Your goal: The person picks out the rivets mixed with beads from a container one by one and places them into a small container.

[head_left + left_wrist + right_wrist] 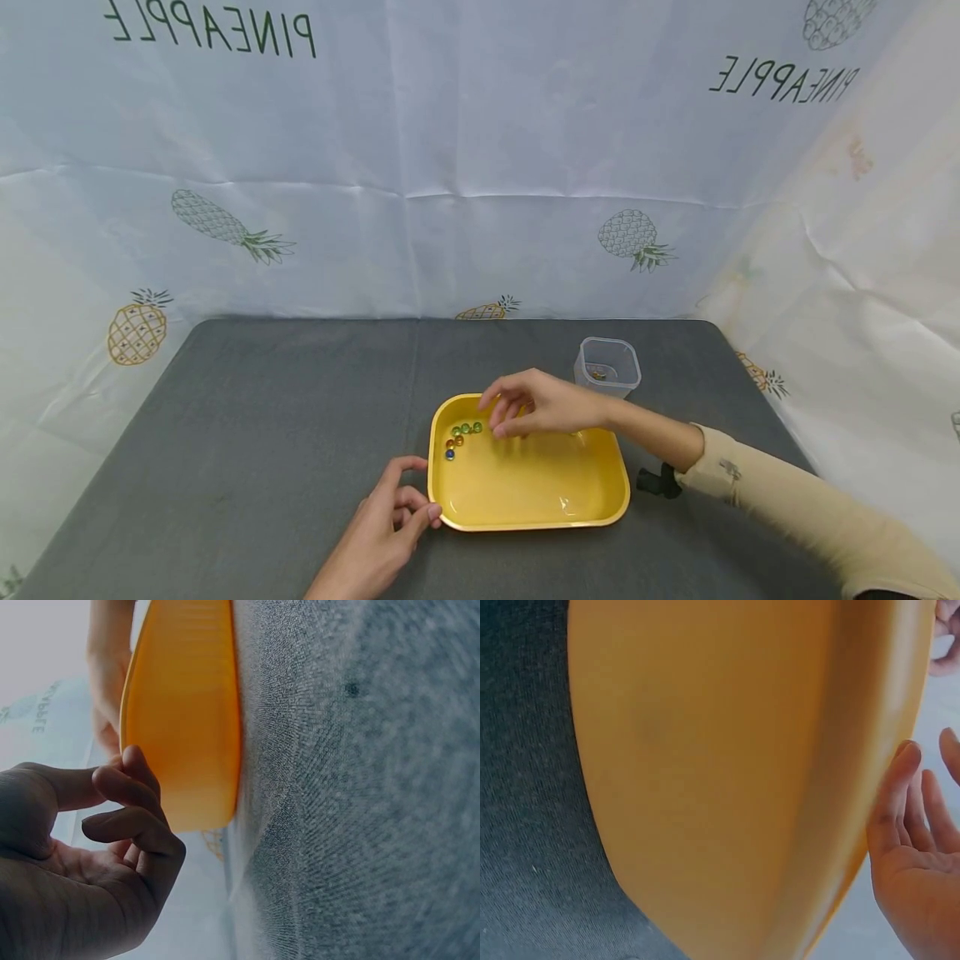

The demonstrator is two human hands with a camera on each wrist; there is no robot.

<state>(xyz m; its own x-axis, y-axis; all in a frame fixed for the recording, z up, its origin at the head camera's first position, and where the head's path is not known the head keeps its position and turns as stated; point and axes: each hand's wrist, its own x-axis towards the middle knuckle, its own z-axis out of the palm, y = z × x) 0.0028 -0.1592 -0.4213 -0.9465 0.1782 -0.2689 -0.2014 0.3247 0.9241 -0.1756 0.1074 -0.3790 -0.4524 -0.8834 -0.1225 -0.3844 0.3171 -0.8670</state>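
A yellow tray (525, 504) lies on the grey table. In its far left corner a short curved line of glass marbles runs from green marbles (466, 428) through amber marbles (459, 441) to one blue marble (450, 454). My left hand (382, 521) holds the tray at its near left corner; in the left wrist view its curled fingers (139, 832) meet the rim. Above the tray's far side hovers my right hand (551, 404), just right of the marbles. Its fingers are loosely bent and apart, with nothing visible between them, also in the right wrist view.
Behind the tray, to the right, stands a clear plastic container (611, 367) with a few small items at its bottom. A black object (660, 482) shows by the right wrist. A pineapple-print curtain (420, 167) hangs behind the table's far edge.
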